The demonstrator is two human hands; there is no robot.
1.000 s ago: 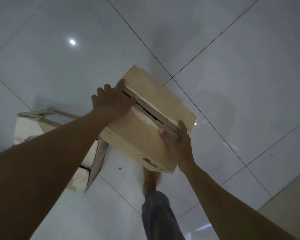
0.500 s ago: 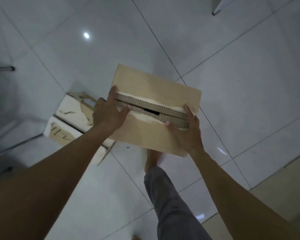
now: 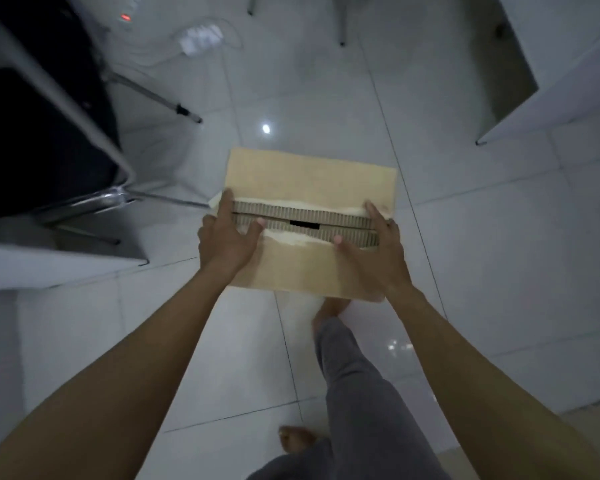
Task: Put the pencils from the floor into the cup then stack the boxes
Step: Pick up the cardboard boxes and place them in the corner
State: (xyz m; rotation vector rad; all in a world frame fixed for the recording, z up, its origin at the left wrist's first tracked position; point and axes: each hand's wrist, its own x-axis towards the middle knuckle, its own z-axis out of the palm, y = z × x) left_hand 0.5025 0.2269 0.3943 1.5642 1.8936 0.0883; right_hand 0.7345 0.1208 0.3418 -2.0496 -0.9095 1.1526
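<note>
A brown cardboard box [image 3: 309, 181] is held in the air above the white tiled floor, its top flaps closed with a torn seam across the middle. My left hand [image 3: 226, 242] grips the box's left end, fingers over the seam. My right hand [image 3: 378, 251] grips the right end the same way. No other box, no pencils and no cup are in view.
A chair with a dark seat [image 3: 39, 109] and chrome legs stands at the left. A white table edge [image 3: 59, 265] lies below it, and another white table [image 3: 548, 95] is at the upper right. A power strip [image 3: 201, 38] with cables lies on the far floor. My legs and bare feet [image 3: 329, 311] are below the box.
I have turned and carried the box away; the second box on the floor at the left has left the view, and a chair and tables have come into sight.
</note>
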